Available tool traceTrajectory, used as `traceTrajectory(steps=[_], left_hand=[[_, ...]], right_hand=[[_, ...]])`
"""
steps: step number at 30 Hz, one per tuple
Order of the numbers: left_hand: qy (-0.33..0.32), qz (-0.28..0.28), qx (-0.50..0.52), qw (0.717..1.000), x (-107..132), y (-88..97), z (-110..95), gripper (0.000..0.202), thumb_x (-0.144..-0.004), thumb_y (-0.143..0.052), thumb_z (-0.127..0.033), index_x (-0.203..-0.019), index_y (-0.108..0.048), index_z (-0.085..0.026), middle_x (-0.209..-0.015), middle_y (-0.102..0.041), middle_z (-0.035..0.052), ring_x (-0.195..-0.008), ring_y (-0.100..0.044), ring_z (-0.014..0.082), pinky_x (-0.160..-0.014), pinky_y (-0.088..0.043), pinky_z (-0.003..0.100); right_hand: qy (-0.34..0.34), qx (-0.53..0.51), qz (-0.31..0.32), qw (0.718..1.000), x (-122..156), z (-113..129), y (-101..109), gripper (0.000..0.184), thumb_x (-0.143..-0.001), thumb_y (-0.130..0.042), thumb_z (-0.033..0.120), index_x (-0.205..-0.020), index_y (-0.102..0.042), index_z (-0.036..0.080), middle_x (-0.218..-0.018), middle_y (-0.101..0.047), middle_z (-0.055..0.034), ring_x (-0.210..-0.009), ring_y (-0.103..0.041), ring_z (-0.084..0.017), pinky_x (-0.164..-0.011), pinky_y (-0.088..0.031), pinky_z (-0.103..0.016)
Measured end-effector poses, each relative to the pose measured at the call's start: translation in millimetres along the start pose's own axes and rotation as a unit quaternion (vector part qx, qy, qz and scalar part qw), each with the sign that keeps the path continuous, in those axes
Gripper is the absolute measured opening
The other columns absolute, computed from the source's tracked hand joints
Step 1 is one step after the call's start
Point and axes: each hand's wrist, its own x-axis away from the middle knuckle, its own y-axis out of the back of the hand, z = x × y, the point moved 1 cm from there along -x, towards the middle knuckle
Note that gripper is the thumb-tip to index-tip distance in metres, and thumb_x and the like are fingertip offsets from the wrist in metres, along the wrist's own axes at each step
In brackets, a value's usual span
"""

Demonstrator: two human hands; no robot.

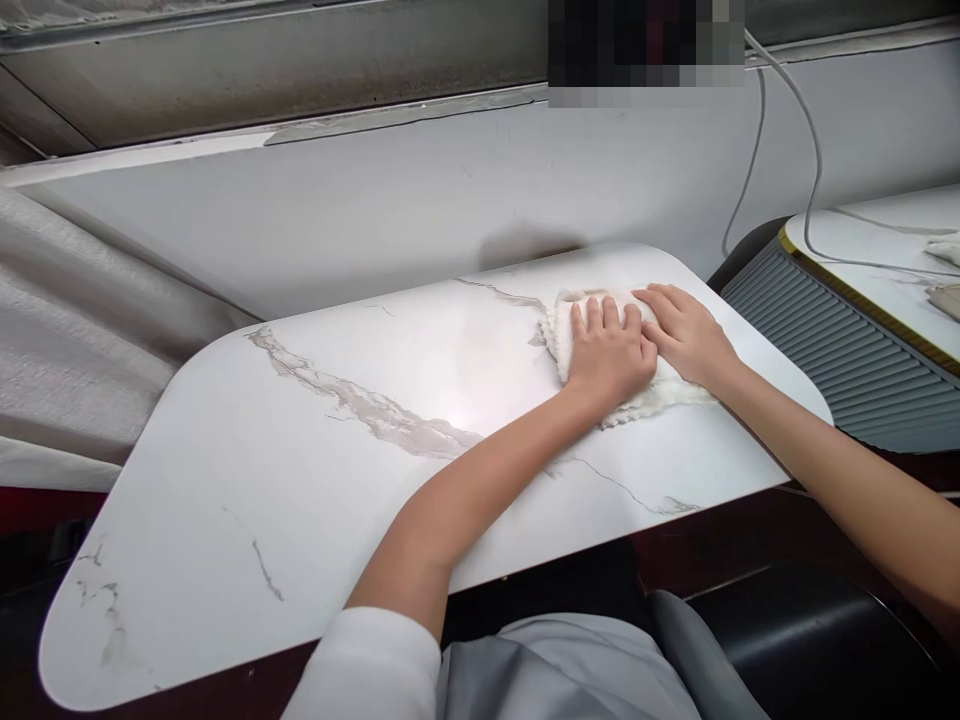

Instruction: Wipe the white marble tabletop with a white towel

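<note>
A white fluffy cloth (564, 345) lies bunched on the right part of a white marble-patterned table (360, 370). My left hand (611, 355) rests palm down on the cloth, its fingers spread and lying flat on it. Beside it, my right hand (686, 335) also presses on the cloth from the right, fingers stretched out toward the left hand. The two hands touch or nearly touch near the left thumb. Under both palms the cloth is hidden; its frayed edge shows to the left and below.
Behind the table runs a pale wall panel (375, 210) under a metal window ledge (300, 70). A curtain (60, 320) hangs at left. To the right stands a ribbed grey cabinet (862, 340) with a white cable (817, 150) across its top. A black seat (817, 640) is at lower right.
</note>
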Motion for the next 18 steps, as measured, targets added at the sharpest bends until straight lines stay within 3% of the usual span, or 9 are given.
traceTrajectory(steps=[8,14,18], left_hand=[[0.02,-0.019,0.021,0.999,-55.7,-6.7,23.7,0.047,-0.099,-0.032,-0.027,-0.14,-0.052,-0.015,-0.152,-0.049,0.0119,-0.146,-0.036,0.0278,-0.124,-0.02,0.047],[0.032,-0.03,0.022,0.999,-76.0,-9.6,41.9,0.046,-0.099,-0.031,-0.026,-0.137,-0.054,-0.016,-0.149,-0.052,0.0117,-0.144,-0.038,0.0262,-0.124,-0.02,0.046],[0.035,-0.039,0.021,0.998,-84.1,-10.2,53.5,0.046,-0.098,-0.032,-0.025,-0.136,-0.055,-0.016,-0.147,-0.054,0.0119,-0.142,-0.04,0.0254,-0.123,-0.021,0.045]], right_hand=[[-0.045,-0.045,-0.026,0.998,-58.7,-11.7,-16.2,0.045,-0.089,-0.04,0.034,-0.128,-0.06,0.025,-0.138,-0.061,-0.0095,-0.132,-0.051,-0.031,-0.11,-0.04,-0.051],[-0.045,-0.022,-0.012,0.999,-87.1,-9.3,-28.1,0.048,-0.09,-0.035,0.034,-0.13,-0.058,0.022,-0.141,-0.058,-0.0106,-0.135,-0.047,-0.03,-0.117,-0.03,-0.055],[-0.051,-0.019,-0.008,0.998,-100.8,-6.8,-34.4,0.05,-0.089,-0.035,0.034,-0.132,-0.058,0.022,-0.14,-0.059,-0.0106,-0.13,-0.051,-0.031,-0.11,-0.037,-0.05]])
